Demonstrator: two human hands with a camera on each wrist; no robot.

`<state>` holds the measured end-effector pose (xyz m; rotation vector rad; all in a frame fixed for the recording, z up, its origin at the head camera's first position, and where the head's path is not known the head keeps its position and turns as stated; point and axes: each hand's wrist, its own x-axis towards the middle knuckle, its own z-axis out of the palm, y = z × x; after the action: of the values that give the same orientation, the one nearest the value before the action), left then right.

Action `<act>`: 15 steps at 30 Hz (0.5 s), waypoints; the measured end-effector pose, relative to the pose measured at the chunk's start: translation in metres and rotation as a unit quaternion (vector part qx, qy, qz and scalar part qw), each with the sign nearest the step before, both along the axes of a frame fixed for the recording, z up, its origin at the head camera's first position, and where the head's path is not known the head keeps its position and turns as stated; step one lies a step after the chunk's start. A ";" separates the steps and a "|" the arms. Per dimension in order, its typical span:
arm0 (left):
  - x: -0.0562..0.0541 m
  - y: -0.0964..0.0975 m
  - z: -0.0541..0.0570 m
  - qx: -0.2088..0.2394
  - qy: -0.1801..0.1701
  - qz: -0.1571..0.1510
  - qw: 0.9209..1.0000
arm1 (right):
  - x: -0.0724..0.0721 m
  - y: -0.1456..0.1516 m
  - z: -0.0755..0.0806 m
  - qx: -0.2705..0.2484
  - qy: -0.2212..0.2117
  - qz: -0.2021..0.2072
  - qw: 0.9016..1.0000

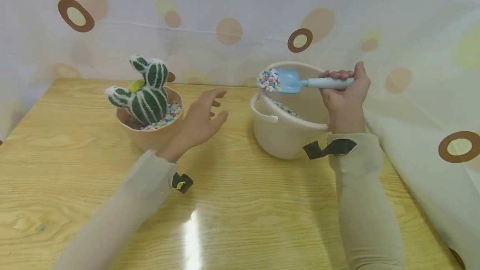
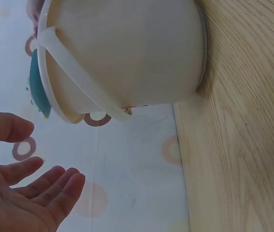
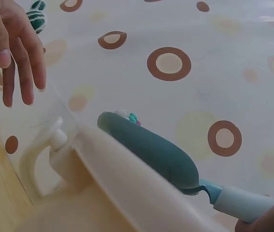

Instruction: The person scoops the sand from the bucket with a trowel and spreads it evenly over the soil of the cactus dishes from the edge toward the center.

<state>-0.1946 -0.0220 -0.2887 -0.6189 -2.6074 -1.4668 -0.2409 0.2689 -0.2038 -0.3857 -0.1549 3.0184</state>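
Note:
My right hand grips the pale handle of a small blue shovel, whose blade carries a heap of pastel pebbles. The shovel is held over the rim of a cream bucket, and more pebbles lie inside it. In the right wrist view the blade shows from below, above the bucket's rim. My left hand hovers with loosely bent fingers between the bucket and a peach pot, holding nothing. A plush green-and-white cactus leans in that pot among pastel pebbles.
The wooden table carries the pot on the left and the bucket on the right. A dotted cloth hangs behind and runs down the right side. The bucket's handle hangs toward the left. A tiny green speck lies at the table's front left.

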 end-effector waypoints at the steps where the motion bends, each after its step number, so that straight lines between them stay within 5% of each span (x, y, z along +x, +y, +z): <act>1: 0.001 -0.002 0.000 0.000 -0.004 0.001 1.000 | 0.000 -0.001 0.001 0.000 0.000 0.000 1.000; 15: 0.013 -0.023 -0.005 0.000 -0.023 0.014 1.000 | -0.004 -0.025 0.005 0.002 0.004 0.012 1.000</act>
<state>-0.1812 -0.0452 -0.2936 -0.5513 -2.6393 -1.4915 -0.2446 0.2436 -0.1989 -0.3726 -0.1673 3.0416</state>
